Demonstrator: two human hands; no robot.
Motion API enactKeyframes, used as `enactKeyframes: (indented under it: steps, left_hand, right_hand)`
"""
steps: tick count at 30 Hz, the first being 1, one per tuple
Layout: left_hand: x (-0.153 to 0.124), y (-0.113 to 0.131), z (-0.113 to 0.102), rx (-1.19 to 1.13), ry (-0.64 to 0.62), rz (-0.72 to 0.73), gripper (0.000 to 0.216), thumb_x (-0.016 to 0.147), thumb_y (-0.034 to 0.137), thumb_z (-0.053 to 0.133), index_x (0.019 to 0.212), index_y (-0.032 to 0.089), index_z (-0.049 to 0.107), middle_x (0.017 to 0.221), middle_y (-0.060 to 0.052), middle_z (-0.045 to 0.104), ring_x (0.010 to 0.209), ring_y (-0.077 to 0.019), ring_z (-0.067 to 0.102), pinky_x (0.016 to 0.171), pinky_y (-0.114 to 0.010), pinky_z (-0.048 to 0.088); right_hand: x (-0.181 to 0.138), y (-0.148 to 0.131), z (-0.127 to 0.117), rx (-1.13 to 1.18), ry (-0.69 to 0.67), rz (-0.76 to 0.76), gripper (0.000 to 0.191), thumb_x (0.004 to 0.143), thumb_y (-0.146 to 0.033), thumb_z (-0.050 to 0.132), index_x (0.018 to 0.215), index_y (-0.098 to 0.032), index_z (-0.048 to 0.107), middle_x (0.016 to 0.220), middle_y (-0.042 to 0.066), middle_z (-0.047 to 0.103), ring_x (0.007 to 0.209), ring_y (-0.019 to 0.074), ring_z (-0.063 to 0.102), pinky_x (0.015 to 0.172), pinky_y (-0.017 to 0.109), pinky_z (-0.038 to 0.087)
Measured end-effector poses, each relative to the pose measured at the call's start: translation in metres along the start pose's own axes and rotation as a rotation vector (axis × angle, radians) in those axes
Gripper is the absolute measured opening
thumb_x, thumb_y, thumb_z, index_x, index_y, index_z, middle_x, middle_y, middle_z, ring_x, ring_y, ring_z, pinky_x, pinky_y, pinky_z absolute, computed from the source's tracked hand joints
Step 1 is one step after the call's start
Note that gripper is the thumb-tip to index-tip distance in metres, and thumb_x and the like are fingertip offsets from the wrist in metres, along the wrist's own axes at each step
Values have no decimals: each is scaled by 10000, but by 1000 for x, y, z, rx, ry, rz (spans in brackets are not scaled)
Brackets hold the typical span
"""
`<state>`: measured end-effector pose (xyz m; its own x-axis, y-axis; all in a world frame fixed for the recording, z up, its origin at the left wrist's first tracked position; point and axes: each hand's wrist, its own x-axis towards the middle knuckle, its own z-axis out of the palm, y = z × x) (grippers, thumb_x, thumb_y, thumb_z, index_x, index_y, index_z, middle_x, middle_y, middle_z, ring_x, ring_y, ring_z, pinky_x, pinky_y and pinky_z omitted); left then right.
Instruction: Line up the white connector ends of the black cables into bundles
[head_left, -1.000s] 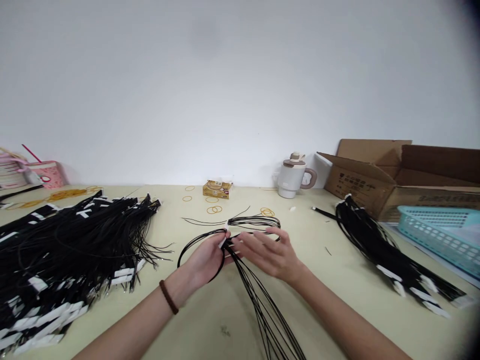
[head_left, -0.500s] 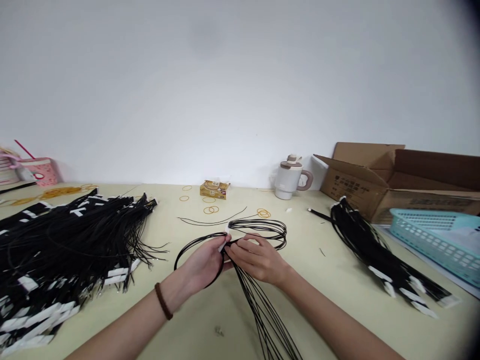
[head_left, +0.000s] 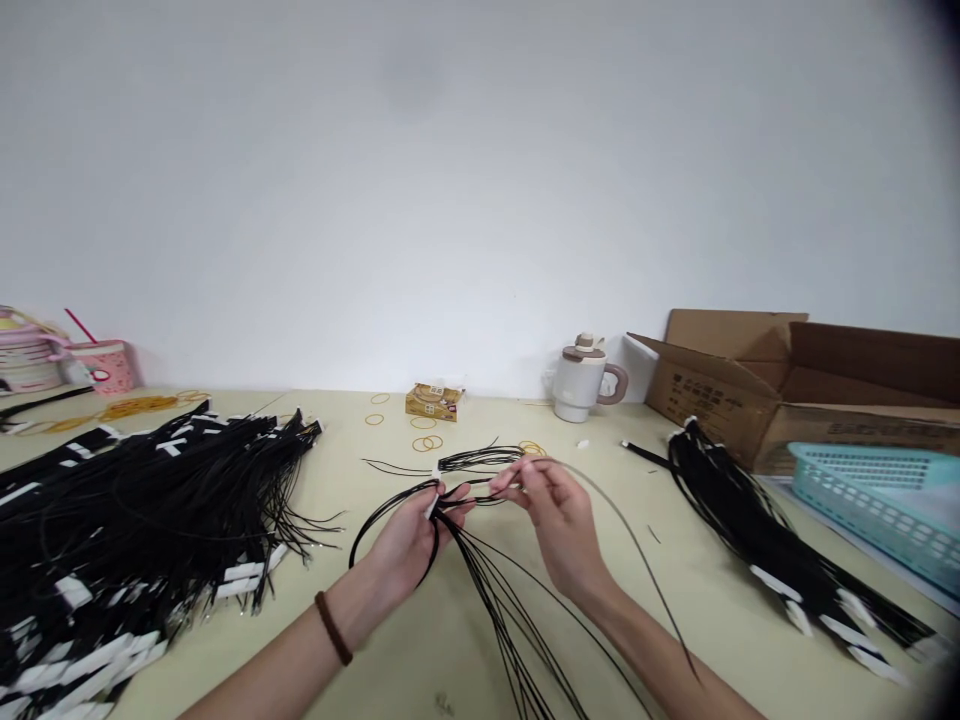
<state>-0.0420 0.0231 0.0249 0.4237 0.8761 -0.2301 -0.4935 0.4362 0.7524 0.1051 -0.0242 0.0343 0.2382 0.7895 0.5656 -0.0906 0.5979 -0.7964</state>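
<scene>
My left hand (head_left: 414,532) is closed around a bundle of thin black wires (head_left: 491,580) at its white label (head_left: 433,505). From this grip one part of the bundle loops left around my wrist side, and loose ends fan down toward the table's front edge. Beyond my fingers lies the coiled part of the wires (head_left: 472,458). To the right, my right hand (head_left: 559,510) pinches a single black wire (head_left: 630,530) between thumb and fingertips; its free end arcs down over my right forearm. The exact pinch point is partly hidden by the fingers.
A large heap of black wires (head_left: 195,500) with white labels covers the left. Further right lie another wire bundle (head_left: 750,530), a blue basket (head_left: 862,500) and an open cardboard box (head_left: 720,410). Rubber bands (head_left: 427,443), a small box (head_left: 435,402) and a mug (head_left: 577,385) stand behind.
My right hand has moved right and away from the left, drawing one wire out of the bundle. My left hand keeps its hold. The whole view has shifted slightly.
</scene>
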Motion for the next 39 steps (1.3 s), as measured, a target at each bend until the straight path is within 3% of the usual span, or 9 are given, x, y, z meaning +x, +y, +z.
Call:
enactKeyframes:
  steps: [4, 7, 11, 14, 18, 20, 28, 39]
  left_hand:
    - [1, 0, -2, 18, 102, 39, 35, 766, 147, 527, 783, 165, 501, 952, -79, 666, 795, -155, 632, 693, -245, 454]
    - [1, 0, -3, 33, 113, 73, 60, 772, 142, 519, 821, 169, 496, 973, -89, 665, 783, -147, 632, 683, -243, 455]
    - [1, -3, -5, 83, 85, 137, 66, 781, 190, 526, 843, 171, 511, 971, -91, 668, 797, -158, 629, 701, -263, 453]
    - [1, -6, -7, 148, 19, 187, 148, 756, 292, 574, 830, 169, 538, 979, -90, 664, 869, -186, 612, 719, -280, 446]
    - [0, -8, -6, 201, -14, 241, 225, 719, 368, 608, 820, 172, 562, 975, -78, 660, 926, -208, 587, 740, -298, 432]
    - [-1, -8, -4, 235, -30, 267, 248, 726, 390, 595, 827, 165, 576, 983, -82, 652, 942, -214, 574, 740, -304, 429]
    - [-4, -15, 1, 322, -110, 312, 270, 757, 411, 549, 825, 154, 594, 951, -91, 636, 926, -216, 555, 694, -285, 423]
    - [-5, -14, 2, 321, -58, 357, 286, 728, 416, 584, 834, 152, 617, 936, -84, 639, 917, -216, 551, 681, -278, 428]
  right_hand:
    - [18, -9, -18, 233, 331, -13, 224, 739, -380, 624, 716, -179, 527, 604, -47, 489, 544, 77, 497, 513, 210, 441]
    - [31, -9, -36, 175, 512, -67, 252, 704, -394, 645, 785, -168, 569, 582, -57, 446, 465, 50, 404, 404, 167, 311]
    - [37, -4, -51, -53, 602, -115, 282, 734, -402, 609, 874, -157, 616, 617, -41, 461, 445, 44, 330, 389, 184, 241]
    - [30, -2, -46, -443, 492, -269, 221, 786, -351, 564, 868, -159, 639, 645, -7, 532, 516, 83, 427, 461, 215, 322]
    - [10, 3, -24, -867, 51, -650, 126, 827, -188, 514, 796, -175, 635, 607, -3, 567, 530, 92, 455, 520, 221, 350]
    - [2, 8, -14, -987, -62, -774, 149, 825, -152, 500, 731, -177, 612, 530, -17, 511, 501, 95, 415, 500, 230, 316]
    - [-6, 16, -4, -1155, -82, -851, 217, 815, -139, 485, 604, -182, 511, 520, -22, 444, 520, 108, 366, 511, 253, 272]
    - [-8, 10, -1, -1197, -151, -865, 215, 803, -134, 487, 593, -185, 490, 531, -12, 447, 559, 124, 365, 543, 264, 286]
